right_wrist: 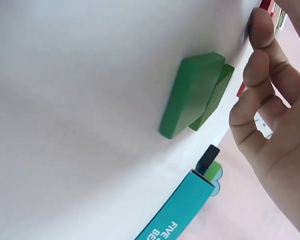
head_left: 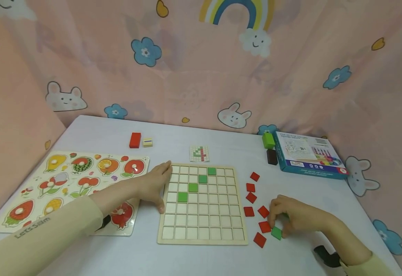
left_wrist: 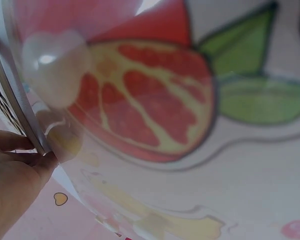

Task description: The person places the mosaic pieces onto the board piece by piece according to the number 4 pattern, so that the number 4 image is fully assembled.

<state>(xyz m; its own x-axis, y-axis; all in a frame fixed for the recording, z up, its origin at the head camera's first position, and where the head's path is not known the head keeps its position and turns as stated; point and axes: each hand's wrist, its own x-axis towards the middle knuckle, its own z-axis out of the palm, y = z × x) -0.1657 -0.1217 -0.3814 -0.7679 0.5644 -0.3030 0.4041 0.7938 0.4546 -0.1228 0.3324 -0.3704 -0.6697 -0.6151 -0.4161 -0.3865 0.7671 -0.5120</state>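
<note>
In the head view my left hand [head_left: 152, 186] rests against the left edge of a wooden grid board [head_left: 202, 242], thumb and fingers spread along it. Several green tiles [head_left: 193, 187] form a diagonal in its upper cells. Right of the board, my right hand [head_left: 295, 214] pinches a green tile [head_left: 276, 232] lying on the table, between thumb and forefinger. Several red tiles [head_left: 259, 240] are scattered between that hand and the board. In the right wrist view, two more green tiles [right_wrist: 192, 95] overlap near the curled fingers [right_wrist: 255, 67]; the pinched tile is not clear there.
A fruit puzzle board [head_left: 63, 191] lies under the left forearm. Behind the grid is a small pattern card [head_left: 199, 153], with a red block [head_left: 135, 140] and a yellow striped block [head_left: 147, 142] to its left. Back right are a box [head_left: 311, 153], a green block [head_left: 268, 140] and a black block [head_left: 272, 156].
</note>
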